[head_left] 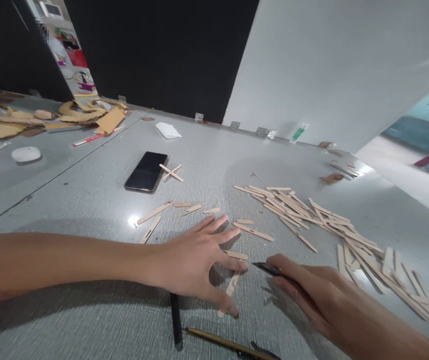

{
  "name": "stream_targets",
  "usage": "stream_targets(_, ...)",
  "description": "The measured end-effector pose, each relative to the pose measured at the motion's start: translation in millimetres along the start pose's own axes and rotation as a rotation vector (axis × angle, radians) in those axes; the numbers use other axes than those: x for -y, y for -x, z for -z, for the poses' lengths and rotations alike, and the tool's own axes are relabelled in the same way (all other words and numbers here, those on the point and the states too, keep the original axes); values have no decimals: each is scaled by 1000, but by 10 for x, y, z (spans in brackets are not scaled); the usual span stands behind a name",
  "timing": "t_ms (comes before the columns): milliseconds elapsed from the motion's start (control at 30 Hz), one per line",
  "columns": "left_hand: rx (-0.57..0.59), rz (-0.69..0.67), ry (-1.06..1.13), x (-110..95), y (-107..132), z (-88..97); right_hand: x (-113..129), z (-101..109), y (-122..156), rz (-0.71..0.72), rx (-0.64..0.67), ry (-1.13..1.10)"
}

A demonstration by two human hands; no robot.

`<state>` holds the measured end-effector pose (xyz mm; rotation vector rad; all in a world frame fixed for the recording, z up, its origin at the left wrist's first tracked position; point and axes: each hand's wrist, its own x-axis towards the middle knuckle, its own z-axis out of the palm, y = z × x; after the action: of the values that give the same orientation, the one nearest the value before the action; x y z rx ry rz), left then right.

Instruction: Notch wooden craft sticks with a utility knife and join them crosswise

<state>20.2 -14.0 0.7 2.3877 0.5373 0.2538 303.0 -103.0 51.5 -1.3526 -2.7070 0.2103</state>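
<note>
My left hand (199, 255) lies spread over the table, fingers apart. Its index finger rests at a short wooden craft stick piece (236, 255). The thumb touches a notched craft stick (231, 290) that slants beneath the hand. In my right hand (323, 295) is a slim dark craft knife (267, 268), its pointed tip just right of the left index fingertip. Another notched craft stick (254, 231) and a short piece lie beyond the left fingertips. Several cut sticks (154, 212) lie past the left wrist. Part of the work is hidden under the left hand.
A large pile of craft sticks (297, 207) spreads to the right. A phone (146, 172) lies ahead, with crossed sticks (171, 172) at its edge. A gold pen-like tool (222, 341) and a black stick-shaped tool (175, 320) lie near me. Cardboard scraps (82, 115) sit far left.
</note>
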Motion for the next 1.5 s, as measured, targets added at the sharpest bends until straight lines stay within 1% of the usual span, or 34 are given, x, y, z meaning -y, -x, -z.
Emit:
stream_targets(67, -5, -9, -15, -16, 1, -1, 94, 18, -2, -61, 104, -36)
stream_targets(100, -15, -14, -28, -24, 0, -4, 124, 7, -11, -68, 157, -33)
stream_targets(167, -38, -24, -54, -32, -1, -15, 148, -40, -45, -30, 201, 9)
stream_targets(267, -55, -40, -74, -29, 0, -32, 134, -96, -119, 96, 144, 179)
stream_targets(367, -41, -48, -64, -18, 5, -29, 130, -52, -183, 194, 89, 311)
stream_targets(433, -30, -48, -57, -19, 8, -16, 149, 15, -216, 253, 89, 371)
stream_targets(567, -11, -41, -50, -35, 6, 6, 223, 127, -321, 351, 130, 452)
stream_targets(800, -25, -47, -51, -27, -9, -21, 281, 150, -550, 404, 91, 496)
stream_targets(1167, -44, -55, -44, -15, -10, -30, 269, 159, -559, 397, 133, 515)
stream_targets(1433, -46, -56, -48, -29, -13, -22, 261, 197, -629, 422, 186, 536)
stream_targets(1500, -48, -52, -47, -30, -14, -24, 274, 202, -659, 441, 220, 557)
